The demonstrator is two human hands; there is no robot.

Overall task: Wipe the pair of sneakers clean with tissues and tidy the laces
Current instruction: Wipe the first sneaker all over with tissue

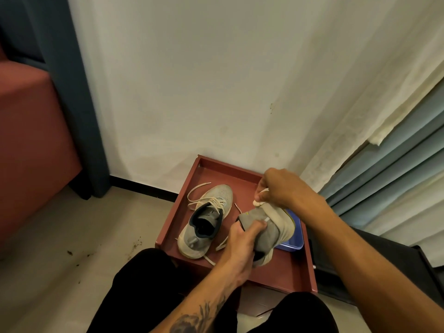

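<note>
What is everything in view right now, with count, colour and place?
sneaker on tray: 1, grey and cream, tray's left side, laces loose
held sneaker: 1, grey and cream, over tray's right side
tissue: 1, white, against held sneaker's upper end
tray: 1, red-brown, by the wall
box: 1, blue, on tray behind held sneaker
sofa: 1, red, far left
curtain: 1, dark blue, left
drapes: count unclear, blue-grey and cream, right
left hand: 1, grips held sneaker
right hand: 1, pinches tissue

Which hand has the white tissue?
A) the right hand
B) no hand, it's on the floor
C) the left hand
A: the right hand pinches the tissue at the end of the held sneaker, which the left hand grips.
</note>
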